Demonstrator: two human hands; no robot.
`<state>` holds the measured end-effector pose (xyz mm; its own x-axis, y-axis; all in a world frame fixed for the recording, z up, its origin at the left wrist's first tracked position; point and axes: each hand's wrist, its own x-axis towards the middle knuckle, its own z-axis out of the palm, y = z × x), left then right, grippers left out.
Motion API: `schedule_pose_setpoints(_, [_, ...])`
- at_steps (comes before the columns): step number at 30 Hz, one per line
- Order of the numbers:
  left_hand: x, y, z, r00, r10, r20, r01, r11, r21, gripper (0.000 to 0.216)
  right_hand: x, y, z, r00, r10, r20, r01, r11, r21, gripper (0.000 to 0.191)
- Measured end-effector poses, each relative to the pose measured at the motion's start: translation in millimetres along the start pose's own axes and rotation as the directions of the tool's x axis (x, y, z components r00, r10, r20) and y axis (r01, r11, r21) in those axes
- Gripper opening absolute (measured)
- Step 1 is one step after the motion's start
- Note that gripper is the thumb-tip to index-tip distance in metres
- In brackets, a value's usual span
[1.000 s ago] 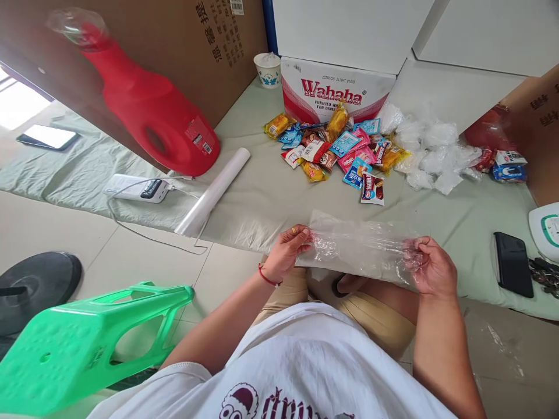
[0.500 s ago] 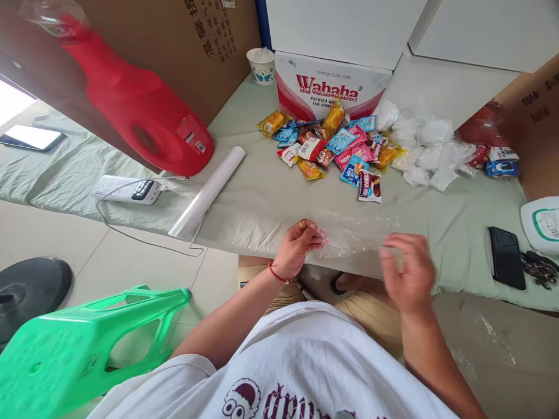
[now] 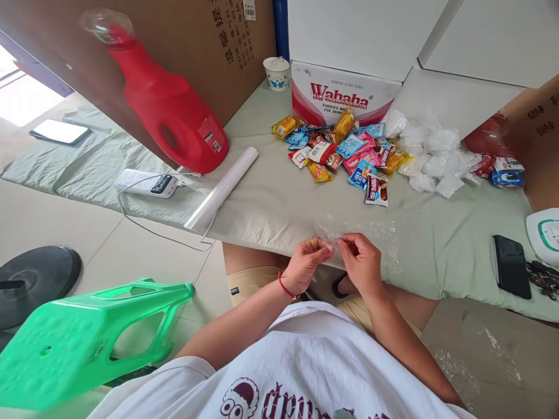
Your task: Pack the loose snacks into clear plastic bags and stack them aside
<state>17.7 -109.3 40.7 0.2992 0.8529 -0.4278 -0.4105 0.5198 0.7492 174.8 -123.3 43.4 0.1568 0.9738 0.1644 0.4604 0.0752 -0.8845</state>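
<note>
Both my hands meet at the front edge of the cloth-covered surface, pinching a thin clear plastic bag (image 3: 362, 230) that lies partly flat beyond them. My left hand (image 3: 309, 265), with a ring and a red bracelet, is closed on the bag's near left part. Just beside it, my right hand (image 3: 361, 262) pinches the same plastic with thumb and forefinger. Whether anything else is between the fingertips is too small to tell. Farther back sits a heap of packaged snacks (image 3: 336, 148), with a dark-wrapped snack (image 3: 377, 190) nearest to my hands.
Clear wrapped bundles (image 3: 437, 148) lie right of the snacks, before a Wahaha carton (image 3: 345, 96). A plastic film roll (image 3: 222, 189), a cabled power bank (image 3: 146, 183) and a red jug (image 3: 174, 110) are at left. A black phone (image 3: 512, 266) lies right; a green stool (image 3: 87, 337) stands on the floor.
My right hand has moved left from the bag's far right end to beside my left hand, and now pinches there. My left hand keeps its hold. The view has shifted slightly.
</note>
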Motion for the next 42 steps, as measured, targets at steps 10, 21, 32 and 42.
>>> schedule_pose_setpoints(10, [-2.0, 25.8, -11.2, 0.994, -0.005, 0.11, 0.016, 0.995, -0.099, 0.028, 19.1, 10.6, -37.3, 0.958, 0.241, 0.157, -0.277, 0.918, 0.285, 0.028])
schedule_pose_setpoints(21, [32.1, 42.2, -15.0, 0.937, 0.13, -0.324, -0.167, 0.982, -0.088, 0.031, 14.5, -19.4, -34.8, 0.938, 0.344, 0.052, -0.303, 0.734, 0.608, 0.036])
schedule_pose_setpoints(32, [129.5, 101.4, -71.1, 0.736, 0.653, -0.179, -0.149, 0.414, 0.898, 0.01, 81.2, 60.7, -31.6, 0.936, 0.341, -0.091, -0.308, 0.915, 0.26, 0.033])
schedule_pose_setpoints(42, [72.3, 67.9, -47.5, 0.676, 0.066, 0.734, -0.661, -0.386, 0.643, 0.051, 97.3, 75.4, -30.2, 0.942, 0.333, -0.044, -0.328, 0.939, 0.101, 0.027])
